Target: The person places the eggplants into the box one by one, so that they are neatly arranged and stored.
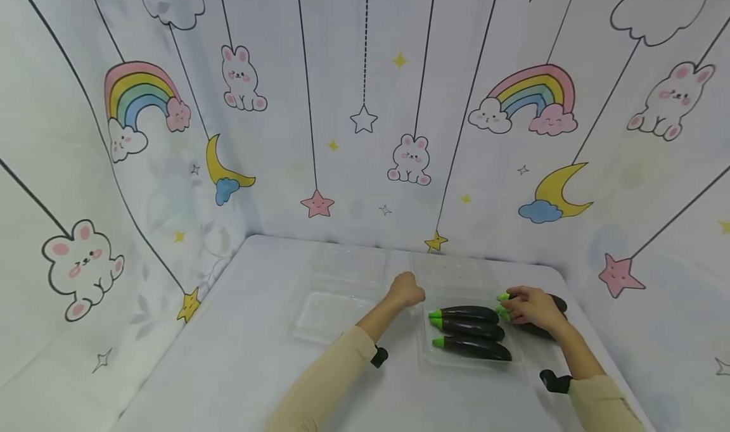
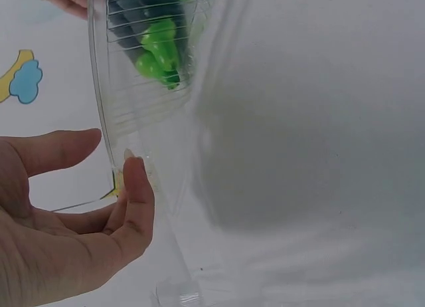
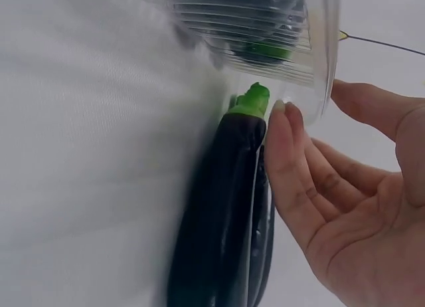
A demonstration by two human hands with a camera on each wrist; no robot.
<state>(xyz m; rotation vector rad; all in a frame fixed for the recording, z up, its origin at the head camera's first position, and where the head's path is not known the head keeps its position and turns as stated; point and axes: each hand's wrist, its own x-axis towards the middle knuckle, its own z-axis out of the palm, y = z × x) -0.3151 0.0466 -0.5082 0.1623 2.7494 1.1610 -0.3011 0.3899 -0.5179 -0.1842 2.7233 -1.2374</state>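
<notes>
Three dark eggplants (image 1: 470, 329) with green stems lie in a clear plastic box (image 1: 464, 363). My left hand (image 1: 406, 291) is at the box's far left corner. In the left wrist view, thumb and fingers (image 2: 137, 201) of that hand pinch the rim from both sides. My right hand (image 1: 533, 306) holds the box's right side; the right wrist view shows its thumb at the rim and the fingers (image 3: 284, 144) on the other side. Beside those fingers, outside the box, more eggplants (image 3: 219, 201) lie on the table, partly covered by the right hand in the head view.
The box's clear lid (image 1: 453, 273) stretches behind it, toward the back wall. To the left sits another clear plastic box (image 1: 333, 313) with its own lid (image 1: 348, 265) folded back. A printed cloth wall (image 1: 353, 166) surrounds the white table (image 1: 228, 356).
</notes>
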